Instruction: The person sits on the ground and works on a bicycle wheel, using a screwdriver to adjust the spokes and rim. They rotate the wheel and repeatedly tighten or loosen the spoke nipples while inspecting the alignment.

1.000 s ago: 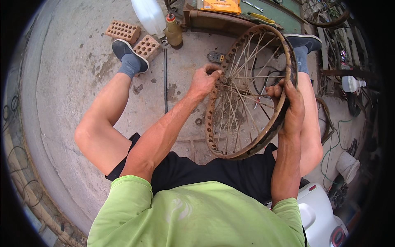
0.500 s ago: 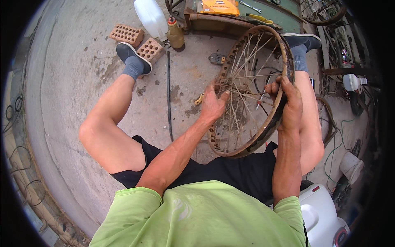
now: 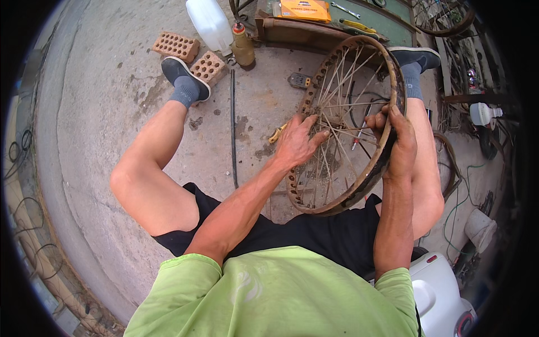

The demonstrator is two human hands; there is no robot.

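Note:
A rusty spoked bicycle wheel rim, without a tyre, stands tilted between my legs. My right hand is closed around its right side, the thumb on the outer edge and the fingers curled inside among the spokes. My left hand is at the wheel's left side near the hub, with fingers and thumb apart. Its fingertips reach the spokes; whether they touch them I cannot tell. Beyond the rim, a red-tipped thin tool shows through the spokes on the ground.
Two perforated bricks, a white plastic jug and a brown bottle are ahead to the left. A black rod lies on the concrete. A green-topped bench holds an orange box, a wrench and yellow-handled pliers. Scrap crowds the right.
My left hand's fingers have spread and lifted from the spokes near the hub. The right hand keeps its grip on the rim, and the wheel stays nearly in place.

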